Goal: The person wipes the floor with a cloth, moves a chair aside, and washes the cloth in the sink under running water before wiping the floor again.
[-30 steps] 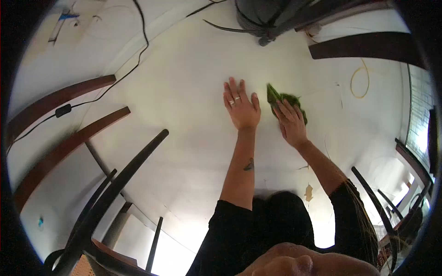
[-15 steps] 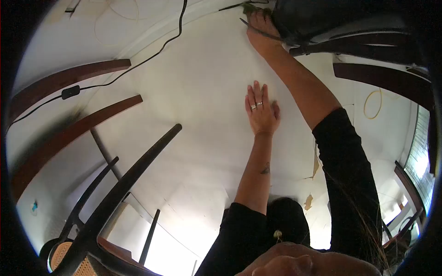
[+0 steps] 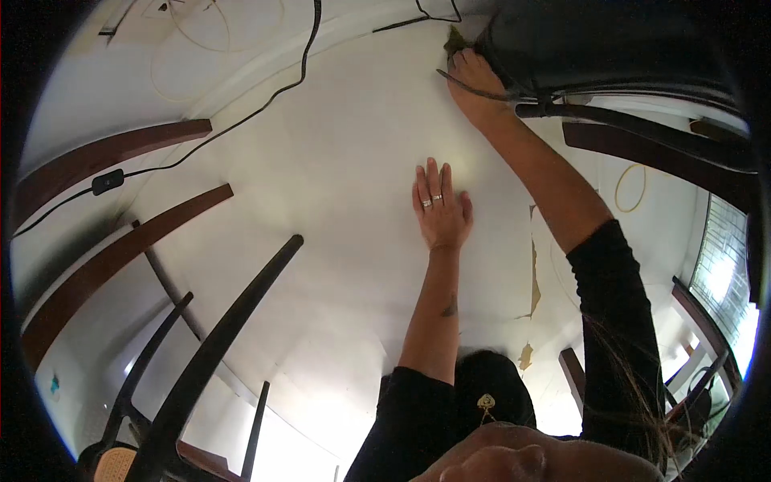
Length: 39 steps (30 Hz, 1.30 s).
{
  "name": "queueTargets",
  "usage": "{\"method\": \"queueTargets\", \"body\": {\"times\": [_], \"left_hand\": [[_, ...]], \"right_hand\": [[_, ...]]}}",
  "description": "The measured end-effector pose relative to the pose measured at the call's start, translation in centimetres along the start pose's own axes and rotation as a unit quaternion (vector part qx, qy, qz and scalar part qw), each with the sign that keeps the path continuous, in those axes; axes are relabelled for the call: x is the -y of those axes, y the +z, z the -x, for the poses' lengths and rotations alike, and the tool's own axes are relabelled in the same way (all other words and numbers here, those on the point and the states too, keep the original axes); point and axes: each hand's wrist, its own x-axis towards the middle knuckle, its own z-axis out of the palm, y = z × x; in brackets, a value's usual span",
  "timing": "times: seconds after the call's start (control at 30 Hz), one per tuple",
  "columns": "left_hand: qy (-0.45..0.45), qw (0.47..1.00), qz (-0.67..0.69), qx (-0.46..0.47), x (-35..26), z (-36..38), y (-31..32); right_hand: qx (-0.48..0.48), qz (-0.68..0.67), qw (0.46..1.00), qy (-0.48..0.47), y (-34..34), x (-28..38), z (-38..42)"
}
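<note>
My left hand (image 3: 443, 207) lies flat on the white floor (image 3: 353, 153), palm down with its fingers stretched out; rings show on two fingers. My right hand (image 3: 475, 82) reaches forward beside a large black object (image 3: 594, 44), its fingers curled over a dark green, ragged piece (image 3: 455, 38) that looks like a cloth or scouring pad. Most of that piece is hidden under the fingers and in shadow. A thin dark strap or cord (image 3: 462, 83) crosses in front of the back of my right hand.
Brown curved wooden legs (image 3: 128, 265) and a black chair leg (image 3: 233, 321) stand at the left. A black cable (image 3: 241, 112) with an inline switch (image 3: 108, 181) runs along the upper left. The floor covering is torn (image 3: 534, 281) right of my left arm. A yellowish loop (image 3: 630, 188) lies at the right.
The view has shifted slightly. My right hand, still over the green piece, sits a little nearer and more to the right in view. My left hand stays flat on the floor.
</note>
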Motion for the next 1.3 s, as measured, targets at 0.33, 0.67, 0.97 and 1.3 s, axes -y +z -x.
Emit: {"method": "queueTargets", "body": {"times": [0.33, 0.67, 0.97, 1.3], "left_hand": [[0.0, 0.999, -0.032, 0.036, 0.0, -0.2, 0.0], [-0.005, 1.0, -0.011, 0.02, -0.1, -0.2, -0.1], [0.005, 0.999, 0.038, -0.023, -0.2, 0.1, -0.8], [0.113, 0.986, 0.102, -0.066, -3.4, -3.6, -3.5]], "right_hand": [[-0.211, -0.419, 0.828, 0.306, -0.3, 5.4, -0.4], [-0.059, -0.482, 0.863, 0.136, -1.7, 4.5, 14.1], [-0.097, -0.257, 0.809, 0.52, 3.2, 2.1, 22.9], [-0.046, -0.194, 0.846, 0.495, 3.8, 3.0, 22.8]]}}
